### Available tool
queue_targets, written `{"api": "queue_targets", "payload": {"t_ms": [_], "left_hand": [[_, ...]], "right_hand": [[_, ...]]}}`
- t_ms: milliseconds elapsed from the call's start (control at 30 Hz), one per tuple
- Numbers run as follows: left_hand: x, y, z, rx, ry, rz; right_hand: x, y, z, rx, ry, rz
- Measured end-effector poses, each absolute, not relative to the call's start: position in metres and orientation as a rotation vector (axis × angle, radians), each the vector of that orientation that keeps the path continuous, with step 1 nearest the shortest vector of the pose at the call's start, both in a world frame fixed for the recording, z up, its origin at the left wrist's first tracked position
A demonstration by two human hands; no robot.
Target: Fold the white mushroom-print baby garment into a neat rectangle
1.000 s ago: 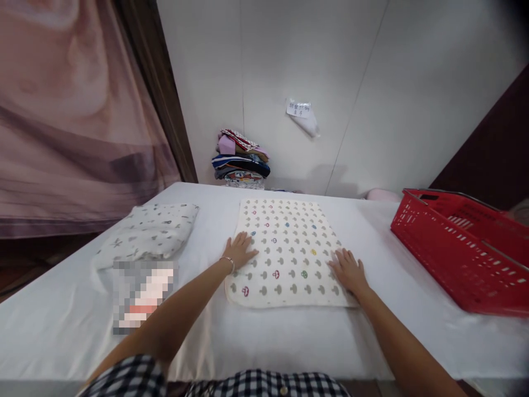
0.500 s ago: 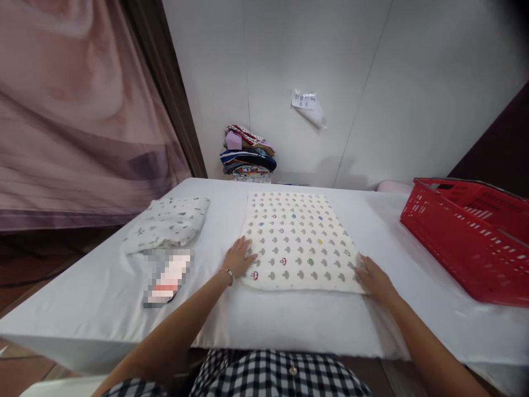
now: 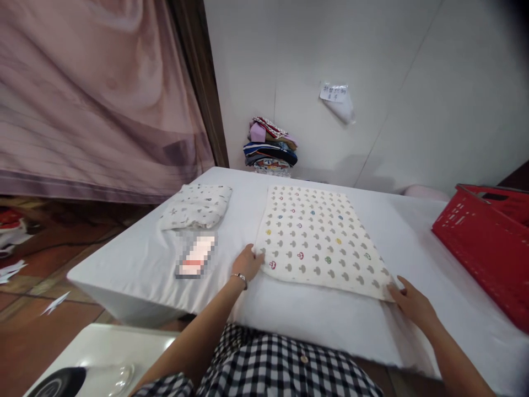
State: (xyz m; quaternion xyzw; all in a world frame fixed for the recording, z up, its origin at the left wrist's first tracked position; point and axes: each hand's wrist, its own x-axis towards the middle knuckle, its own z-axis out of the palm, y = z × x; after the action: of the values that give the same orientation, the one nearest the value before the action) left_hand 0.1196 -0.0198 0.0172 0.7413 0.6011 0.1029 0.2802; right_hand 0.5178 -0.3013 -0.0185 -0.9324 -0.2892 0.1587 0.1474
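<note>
A cream cloth (image 3: 318, 237) printed with grey and coloured mushrooms lies spread on the white-covered table (image 3: 136, 259). At its near left edge, my left hand (image 3: 248, 263) pinches the fabric between thumb and fingers. My right hand (image 3: 413, 304) grips the near right corner, its fingertips partly hidden by the cloth and the hand itself. To the left rests another white patterned cloth (image 3: 200, 207), folded in a loose bundle. In front of that bundle is a blurred-out flat object (image 3: 197, 256), shaped like a phone.
A red plastic basket (image 3: 483, 242) stands at the table's right end. Beyond the far edge, a pile of folded fabrics (image 3: 270, 149) sits against the wall. A pink curtain (image 3: 103, 99) hangs at the left. Low on the left is a white surface (image 3: 99, 347) holding a dark round object.
My hands have gone from lying on the cloth's sides to gripping its near left edge and near right corner. The view has shifted left, so things appear further right.
</note>
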Motion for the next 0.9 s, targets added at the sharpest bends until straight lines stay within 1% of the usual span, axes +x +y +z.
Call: {"api": "queue_targets", "payload": {"t_ms": [167,300,467,633,767,900], "left_hand": [[0.126,-0.015,0.025,1.998,1.675,0.116],[0.128,-0.011,0.026,1.95,1.656,0.078],[0.124,-0.006,0.025,1.893,1.641,0.088],[0.125,-0.008,0.025,1.982,1.641,0.072],[0.129,-0.016,0.026,2.043,1.68,0.139],[0.131,-0.019,0.024,1.971,1.677,0.236]], "right_hand": [[0.519,-0.301,-0.015,-2.503,-0.658,0.629],[0.504,-0.301,-0.007,-2.276,-0.468,0.636],[0.486,-0.297,0.009,-2.076,-0.26,0.738],[0.485,-0.296,0.01,-1.979,-0.21,0.847],[0.487,-0.297,0.006,-1.941,-0.223,0.864],[0.486,-0.296,0.003,-1.949,-0.255,0.836]]}}
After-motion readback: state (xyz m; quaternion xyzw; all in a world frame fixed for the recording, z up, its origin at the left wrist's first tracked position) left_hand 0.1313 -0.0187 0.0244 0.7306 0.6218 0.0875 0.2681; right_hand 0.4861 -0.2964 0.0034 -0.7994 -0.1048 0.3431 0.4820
